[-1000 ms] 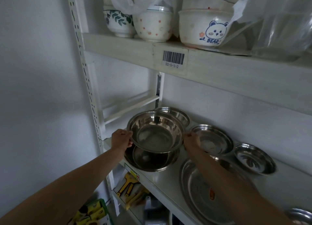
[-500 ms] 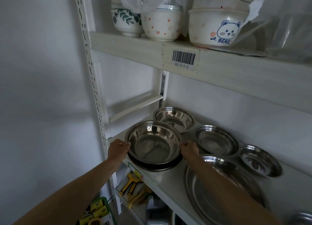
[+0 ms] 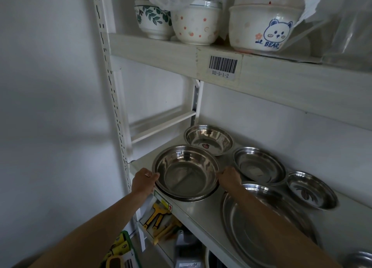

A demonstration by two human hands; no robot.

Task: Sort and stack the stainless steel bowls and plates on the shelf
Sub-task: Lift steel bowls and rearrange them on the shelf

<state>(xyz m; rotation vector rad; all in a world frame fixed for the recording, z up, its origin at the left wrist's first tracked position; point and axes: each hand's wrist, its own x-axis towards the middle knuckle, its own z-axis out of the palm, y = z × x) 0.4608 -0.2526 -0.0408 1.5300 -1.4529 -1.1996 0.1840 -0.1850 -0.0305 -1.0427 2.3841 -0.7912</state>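
Both hands on the top steel bowl (image 3: 186,172) right now, one at each side of the rim. Left hand (image 3: 143,182) at the left edge, thumb hooked over the lip and fingers curled under it. Right hand (image 3: 229,177) at the right edge, fingers wrapped round the rim, knuckles facing the camera. Bowl seated inside a second, slightly wider steel bowl (image 3: 193,197), only that one's rim peeking out below along the front. Nested pair parked at the left front corner of the white shelf (image 3: 193,213), close to the perforated upright (image 3: 109,90). Just behind, a smaller steel bowl (image 3: 209,140) with a red sticker on its base. To the right, a shallow steel dish (image 3: 259,165), and further right another small dish (image 3: 311,190). Nearest the front edge, a large flat steel plate (image 3: 247,227), partly covered by the right forearm. At the bottom right corner, a sliver of another steel piece (image 3: 360,259), too cropped to identify. Up on the shelf above, ceramic bowls: leaf pattern (image 3: 153,20), flower dots (image 3: 196,26), bear print (image 3: 263,30), with a barcode label (image 3: 222,65) on the edge beneath. Down below, yellow-handled tools (image 3: 159,217) on the lower level.
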